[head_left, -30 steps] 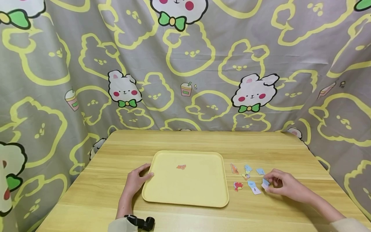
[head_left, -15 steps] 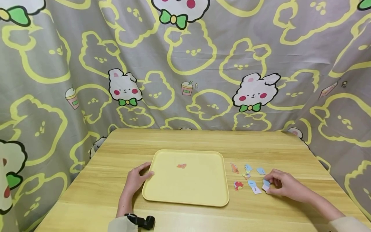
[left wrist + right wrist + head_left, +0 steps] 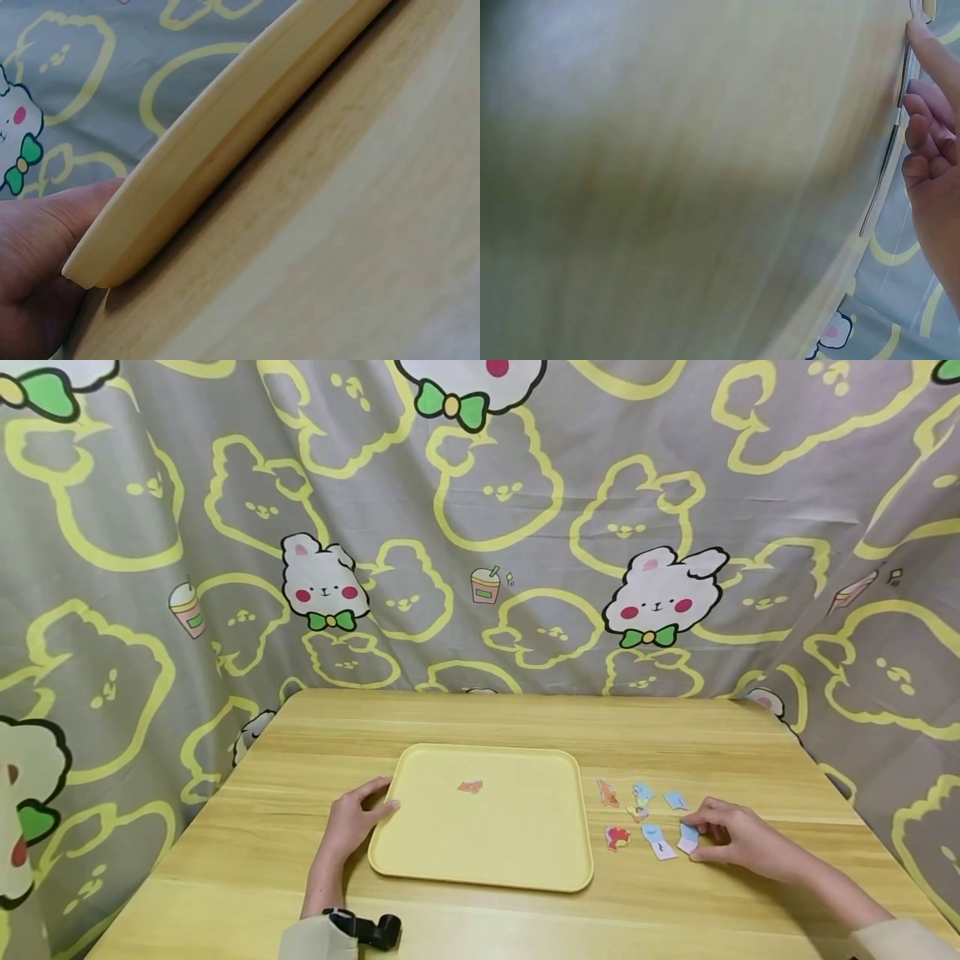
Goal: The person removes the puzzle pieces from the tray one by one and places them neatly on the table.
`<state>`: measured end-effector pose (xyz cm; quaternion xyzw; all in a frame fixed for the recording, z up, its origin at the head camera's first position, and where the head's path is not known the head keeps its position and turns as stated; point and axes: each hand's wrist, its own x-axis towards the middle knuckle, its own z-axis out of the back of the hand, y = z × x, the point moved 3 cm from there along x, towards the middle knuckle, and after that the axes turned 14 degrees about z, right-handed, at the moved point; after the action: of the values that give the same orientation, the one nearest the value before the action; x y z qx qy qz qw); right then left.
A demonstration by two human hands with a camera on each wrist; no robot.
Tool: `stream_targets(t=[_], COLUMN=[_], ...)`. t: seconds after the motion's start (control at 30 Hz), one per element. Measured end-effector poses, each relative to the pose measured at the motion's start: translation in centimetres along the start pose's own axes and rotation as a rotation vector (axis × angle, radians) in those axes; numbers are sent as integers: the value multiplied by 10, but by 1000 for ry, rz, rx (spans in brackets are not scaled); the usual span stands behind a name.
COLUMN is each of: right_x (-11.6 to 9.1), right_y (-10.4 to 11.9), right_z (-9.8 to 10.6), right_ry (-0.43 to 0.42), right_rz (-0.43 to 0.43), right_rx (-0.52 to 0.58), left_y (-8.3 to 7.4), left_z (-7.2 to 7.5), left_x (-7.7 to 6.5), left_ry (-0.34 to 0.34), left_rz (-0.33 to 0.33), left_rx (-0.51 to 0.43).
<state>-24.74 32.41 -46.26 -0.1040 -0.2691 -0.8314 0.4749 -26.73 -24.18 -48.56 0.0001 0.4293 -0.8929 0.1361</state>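
My left hand [image 3: 352, 822] grips the left edge of a yellow tray [image 3: 480, 852], its thumb over the rim. In the left wrist view the hand [image 3: 37, 247] holds the end of the tray's side wall [image 3: 187, 157]. One orange puzzle piece [image 3: 471, 787] lies on the tray toward the back. To the right of the tray, my right hand [image 3: 738, 839] pinches a blue-and-white puzzle piece [image 3: 687, 838] between thumb and index finger, low over the table. The right wrist view shows this hand [image 3: 934, 165] side-on, other fingers curled.
Several loose pieces lie between tray and right hand: an orange one [image 3: 608, 793], a red one [image 3: 618, 837], a blue-and-yellow group [image 3: 640, 802], a blue one [image 3: 675, 800] and a blue-and-white pair [image 3: 659, 843]. A patterned curtain [image 3: 525, 568] hangs behind the table [image 3: 450, 718].
The blue-and-white piece in my right hand has turned slightly and now lies flatter. The left hand keeps its place on the tray. The head view has tilted down a little.
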Motion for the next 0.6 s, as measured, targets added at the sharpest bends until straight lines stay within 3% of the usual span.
stream_targets(t=[0.33, 0.6], right_x=[-1, 12], right_y=[2, 12], right_z=[0, 0], right_ry=[-44, -41], right_rz=[4, -92], right_rx=[-12, 53], left_y=[0, 0], left_z=[-1, 0], left_x=[2, 0], left_ry=[-5, 4], left_rz=[-9, -5], left_rx=[3, -1])
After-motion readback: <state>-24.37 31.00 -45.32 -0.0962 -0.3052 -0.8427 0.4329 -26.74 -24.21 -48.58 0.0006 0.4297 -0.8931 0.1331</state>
